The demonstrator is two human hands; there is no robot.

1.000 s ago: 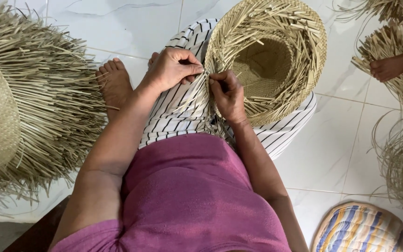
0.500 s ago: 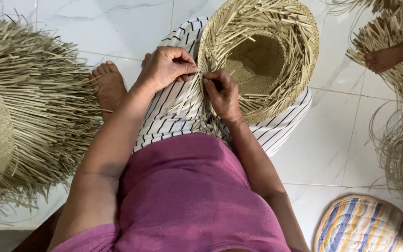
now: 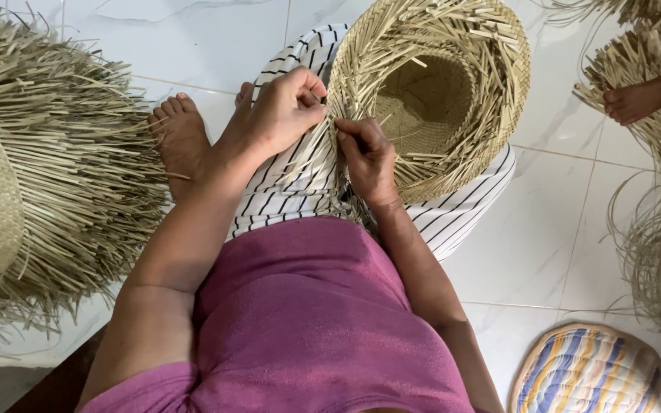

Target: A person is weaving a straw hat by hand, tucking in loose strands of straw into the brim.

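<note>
A half-woven straw hat [image 3: 453, 76] lies crown-down on my lap, over black-striped white cloth [image 3: 468, 214], with loose straw ends sticking out all round its brim. My left hand [image 3: 281, 111] pinches a bunch of straw strands at the near left rim. My right hand [image 3: 369, 157] grips strands right beside it, fingers closed on the brim edge. The two hands almost touch. My bare foot [image 3: 181, 134] rests on the floor to the left.
A large unfinished straw hat [image 3: 47, 176] with long loose ends fills the left side. More loose straw [image 3: 659, 229] lies at the right, with another person's foot [image 3: 636, 99] on it. A striped round cushion [image 3: 587, 371] sits bottom right. White tiled floor [image 3: 193, 38] surrounds everything.
Both hands have stayed on the same spot of the brim, with only small finger shifts. The camera view has drifted slightly.
</note>
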